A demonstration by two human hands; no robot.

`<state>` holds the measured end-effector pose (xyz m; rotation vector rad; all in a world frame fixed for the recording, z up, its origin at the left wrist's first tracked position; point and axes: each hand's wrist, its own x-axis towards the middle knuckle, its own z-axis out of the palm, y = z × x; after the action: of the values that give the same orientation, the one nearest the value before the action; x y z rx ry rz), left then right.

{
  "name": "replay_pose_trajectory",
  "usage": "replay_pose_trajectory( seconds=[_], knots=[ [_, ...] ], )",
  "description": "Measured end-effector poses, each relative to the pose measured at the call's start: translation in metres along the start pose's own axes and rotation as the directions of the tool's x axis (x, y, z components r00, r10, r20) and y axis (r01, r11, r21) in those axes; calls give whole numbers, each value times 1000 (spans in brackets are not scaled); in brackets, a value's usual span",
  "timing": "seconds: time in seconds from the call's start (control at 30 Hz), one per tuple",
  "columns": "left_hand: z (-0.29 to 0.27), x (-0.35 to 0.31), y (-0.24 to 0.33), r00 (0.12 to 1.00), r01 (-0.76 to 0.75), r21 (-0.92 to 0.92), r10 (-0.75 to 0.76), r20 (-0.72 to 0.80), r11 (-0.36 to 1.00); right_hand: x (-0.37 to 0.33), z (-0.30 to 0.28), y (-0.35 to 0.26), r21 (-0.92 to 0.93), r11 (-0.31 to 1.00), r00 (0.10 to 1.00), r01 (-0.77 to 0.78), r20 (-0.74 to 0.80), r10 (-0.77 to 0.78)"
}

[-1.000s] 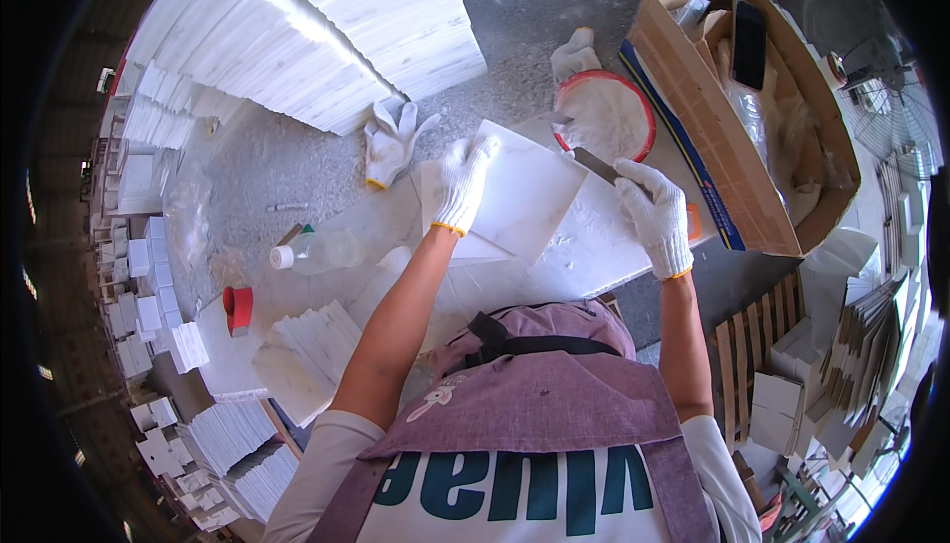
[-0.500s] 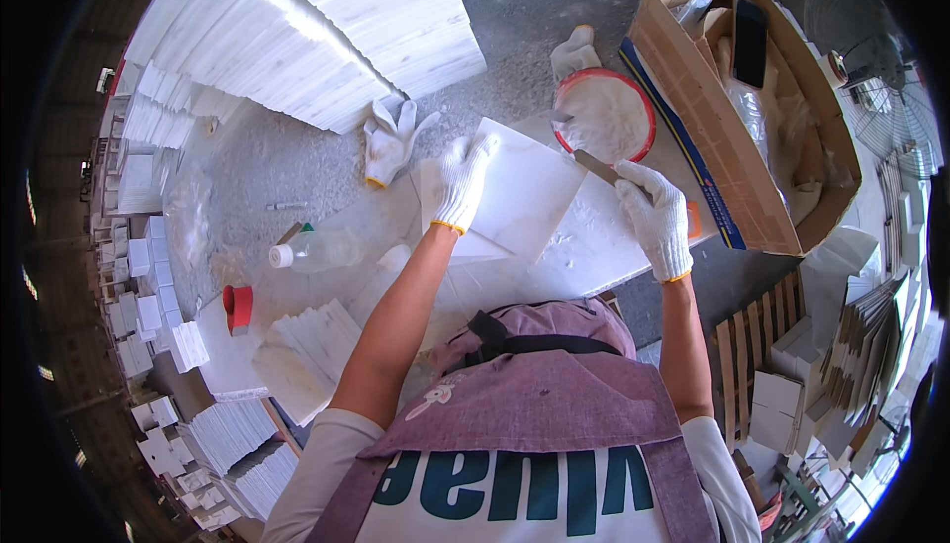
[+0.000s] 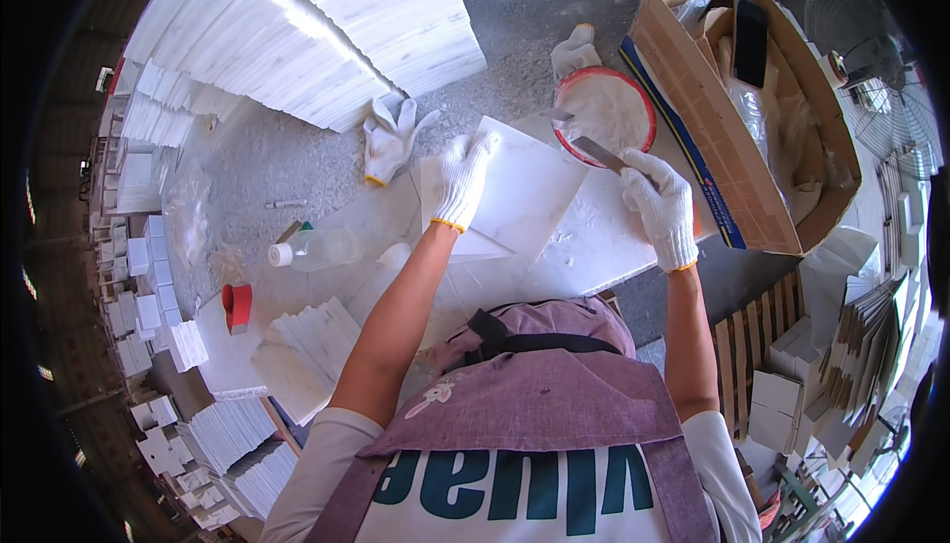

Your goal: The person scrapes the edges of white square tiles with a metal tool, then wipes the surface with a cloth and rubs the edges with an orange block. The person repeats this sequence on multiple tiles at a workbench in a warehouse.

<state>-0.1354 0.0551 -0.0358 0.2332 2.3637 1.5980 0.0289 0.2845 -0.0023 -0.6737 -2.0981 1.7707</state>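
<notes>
My right hand point(image 3: 661, 205), in a white knit glove, is closed round a putty knife point(image 3: 600, 153). The knife's metal blade lies over the near rim of a round red-rimmed tub point(image 3: 649, 116) of white paste or powder point(image 3: 606, 108). My left hand point(image 3: 459, 183), gloved too, grips the left edge of a square white marble tile point(image 3: 529, 187). Another pale tile point(image 3: 470, 243) shows partly beneath it. A small grey flat piece point(image 3: 561, 115) sits at the tub's left rim; its kind is unclear.
Tall stacks of white tiles point(image 3: 297, 29) stand at the far left. Spare gloves point(image 3: 389, 137), a clear bottle point(image 3: 322, 249) and a red tape roll point(image 3: 237, 308) lie on the left. A cardboard box point(image 3: 683, 98) holding plastic and a phone point(image 3: 749, 44) stands on the right.
My right hand has shifted slightly up and right, carrying the putty knife's blade onto the tub's near rim. My left hand and the tile have stayed put.
</notes>
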Motion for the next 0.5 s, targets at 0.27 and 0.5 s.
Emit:
replay_pose_trajectory(
  seconds=[0.27,0.5],
  knots=[
    [0,0,1,999,45,8,-45,23,999,22,10,-10,-107,993,978,-42,198,62],
    [1,-3,5,999,50,-25,-50,7,998,28,-20,-21,-315,949,926,31,367,92]
  ],
)
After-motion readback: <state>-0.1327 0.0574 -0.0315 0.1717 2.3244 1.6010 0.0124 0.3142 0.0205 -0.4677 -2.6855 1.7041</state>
